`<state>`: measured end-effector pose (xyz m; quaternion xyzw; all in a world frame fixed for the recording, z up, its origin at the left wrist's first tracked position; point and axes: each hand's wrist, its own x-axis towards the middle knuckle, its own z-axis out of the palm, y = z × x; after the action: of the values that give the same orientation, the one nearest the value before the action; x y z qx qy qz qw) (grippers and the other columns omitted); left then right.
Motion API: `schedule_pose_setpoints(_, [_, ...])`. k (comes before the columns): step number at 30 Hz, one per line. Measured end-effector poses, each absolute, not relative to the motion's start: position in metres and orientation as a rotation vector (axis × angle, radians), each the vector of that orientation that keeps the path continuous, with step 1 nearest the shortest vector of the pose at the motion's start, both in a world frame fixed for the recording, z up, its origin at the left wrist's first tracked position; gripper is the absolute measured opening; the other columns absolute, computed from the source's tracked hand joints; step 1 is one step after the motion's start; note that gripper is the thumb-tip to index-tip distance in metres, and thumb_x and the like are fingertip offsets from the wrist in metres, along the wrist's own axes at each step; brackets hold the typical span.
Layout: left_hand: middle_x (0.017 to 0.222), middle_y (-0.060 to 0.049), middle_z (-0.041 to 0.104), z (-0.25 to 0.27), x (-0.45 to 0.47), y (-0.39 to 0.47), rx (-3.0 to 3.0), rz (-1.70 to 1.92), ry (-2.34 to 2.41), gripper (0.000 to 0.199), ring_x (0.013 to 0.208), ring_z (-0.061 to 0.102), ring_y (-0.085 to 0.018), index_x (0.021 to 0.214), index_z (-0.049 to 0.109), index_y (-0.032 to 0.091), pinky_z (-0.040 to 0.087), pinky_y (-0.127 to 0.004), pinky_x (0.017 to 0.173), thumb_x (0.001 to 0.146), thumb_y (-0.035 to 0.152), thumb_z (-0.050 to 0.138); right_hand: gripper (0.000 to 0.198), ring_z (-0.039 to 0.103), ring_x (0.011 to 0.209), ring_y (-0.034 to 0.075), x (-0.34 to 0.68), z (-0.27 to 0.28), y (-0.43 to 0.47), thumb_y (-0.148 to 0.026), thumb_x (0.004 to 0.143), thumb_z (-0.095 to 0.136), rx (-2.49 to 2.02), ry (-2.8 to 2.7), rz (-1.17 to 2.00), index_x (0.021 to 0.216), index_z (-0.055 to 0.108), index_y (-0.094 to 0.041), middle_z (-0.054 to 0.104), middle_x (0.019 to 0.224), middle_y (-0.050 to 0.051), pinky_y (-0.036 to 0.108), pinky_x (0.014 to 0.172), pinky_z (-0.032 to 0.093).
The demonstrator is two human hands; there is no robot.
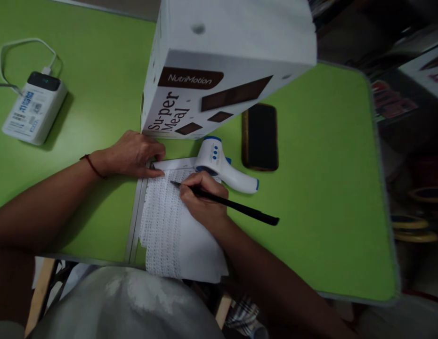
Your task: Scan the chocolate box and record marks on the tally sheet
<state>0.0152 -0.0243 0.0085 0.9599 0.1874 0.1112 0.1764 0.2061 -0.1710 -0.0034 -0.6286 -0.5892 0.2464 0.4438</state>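
My right hand (205,195) is closed around a long black pen (247,210), its tip close over the paper, too dark to tell whether it touches. Under it lies a stack of paper sheets (199,252), covered on the left side with rows of small handwriting. My left hand (136,153) rests on the table at the sheets' upper left corner, thumb stretched along the edge and apart from the bent fingers. A white and blue infrared thermometer (236,178) lies across the top of the sheets, just beyond my right hand.
A tall white box (236,61) marked NutriMotion stands behind the sheets. To its right lies a dark phone (260,136). A white power bank (35,110) with a cable is at the left on the green table (332,188). The sheets overhang the table's near edge.
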Motion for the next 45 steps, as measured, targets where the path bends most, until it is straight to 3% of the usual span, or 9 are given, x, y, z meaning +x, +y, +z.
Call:
schedule_pose_setpoints(23, [0.069, -0.002, 0.067, 0.0098, 0.0167, -0.0249, 2.713, 0.294, 0.535, 0.033, 0.058, 0.053, -0.014, 0.086, 0.068, 0.018, 0.026, -0.027, 0.055, 0.085, 0.051, 0.065, 0.01, 0.056, 0.049, 0.009, 0.2068, -0.0042, -0.1707, -0.018, 0.076, 0.061, -1.467, -1.518, 0.62, 0.067, 0.061, -0.024, 0.064, 0.056, -0.007, 0.023, 0.049, 0.045])
schedule_pose_setpoints(45, [0.071, -0.001, 0.068, 0.007, 0.0152, -0.0237, 2.735, 0.345, 0.507, 0.035, 0.058, 0.056, -0.015, 0.087, 0.067, 0.018, 0.028, -0.027, 0.054, 0.085, 0.053, 0.064, 0.011, 0.051, 0.047, 0.01, 0.205, -0.0015, -0.1699, -0.019, 0.071, 0.057, -1.523, -1.497, 0.613, 0.062, 0.055, -0.024, 0.058, 0.052, -0.007, 0.024, 0.048, 0.042])
